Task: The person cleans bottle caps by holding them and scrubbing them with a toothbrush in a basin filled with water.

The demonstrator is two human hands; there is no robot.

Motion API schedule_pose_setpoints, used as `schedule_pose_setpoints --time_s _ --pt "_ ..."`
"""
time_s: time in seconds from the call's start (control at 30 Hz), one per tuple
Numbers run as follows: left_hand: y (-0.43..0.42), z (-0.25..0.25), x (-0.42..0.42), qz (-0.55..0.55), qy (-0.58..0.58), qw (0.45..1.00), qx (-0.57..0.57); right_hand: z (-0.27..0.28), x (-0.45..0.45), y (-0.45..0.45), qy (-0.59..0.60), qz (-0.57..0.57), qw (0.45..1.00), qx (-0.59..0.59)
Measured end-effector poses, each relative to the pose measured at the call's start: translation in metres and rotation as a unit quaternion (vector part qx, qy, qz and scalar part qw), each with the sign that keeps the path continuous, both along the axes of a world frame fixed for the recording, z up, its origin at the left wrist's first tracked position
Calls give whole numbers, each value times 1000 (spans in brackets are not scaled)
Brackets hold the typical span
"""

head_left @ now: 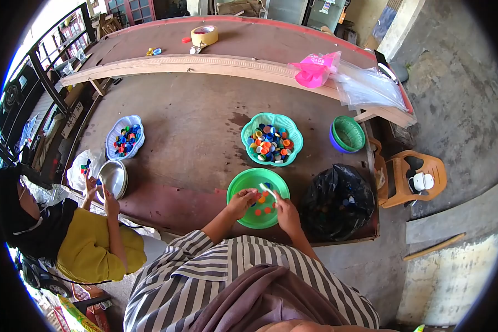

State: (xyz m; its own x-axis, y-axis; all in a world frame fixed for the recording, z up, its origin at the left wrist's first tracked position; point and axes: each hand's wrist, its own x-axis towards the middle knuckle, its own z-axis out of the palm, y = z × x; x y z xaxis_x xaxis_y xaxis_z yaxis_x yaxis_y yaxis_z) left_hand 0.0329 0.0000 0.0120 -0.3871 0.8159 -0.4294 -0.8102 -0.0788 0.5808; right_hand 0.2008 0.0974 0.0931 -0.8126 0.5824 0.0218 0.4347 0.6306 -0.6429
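Over a green basin at the table's near edge, my left hand pinches a small red bottle cap. My right hand is closed around a slim white tool, perhaps a small cutter, its tip pointing toward the left hand. Several orange and red caps lie in the basin below. Just behind it stands a turquoise basket full of mixed bottle caps. To the right of my right hand is a black plastic bag, with some caps visible inside.
At left, a person handles small items near metal bowls and a pale blue basket of caps. Nested baskets stand at right. A raised shelf holds tape and plastic bags. An orange chair stands beyond.
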Motion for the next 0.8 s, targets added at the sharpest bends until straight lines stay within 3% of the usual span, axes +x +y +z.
schedule_pose_setpoints --time_s 0.1,0.2,0.3,0.4,0.63,0.73,0.8 --pt "0 13 1 0 -20 999 29 -9 -2 0 47 -44 998 15" --pt "-2 10 3 -3 -58 996 64 -24 1 -9 83 27 996 -31" --pt "-3 7 4 -3 -40 998 56 -27 4 -1 -7 -48 999 -9" --pt "-5 2 3 1 -60 996 68 -19 3 -7 42 24 998 -36" --pt "-5 6 6 -6 -49 998 44 -27 2 -6 -19 -47 999 -20" --pt "-8 6 5 -12 -35 998 45 -31 2 -11 48 37 997 -56" --pt "-7 8 6 -19 -20 999 43 -28 1 -3 -57 -28 998 -4"
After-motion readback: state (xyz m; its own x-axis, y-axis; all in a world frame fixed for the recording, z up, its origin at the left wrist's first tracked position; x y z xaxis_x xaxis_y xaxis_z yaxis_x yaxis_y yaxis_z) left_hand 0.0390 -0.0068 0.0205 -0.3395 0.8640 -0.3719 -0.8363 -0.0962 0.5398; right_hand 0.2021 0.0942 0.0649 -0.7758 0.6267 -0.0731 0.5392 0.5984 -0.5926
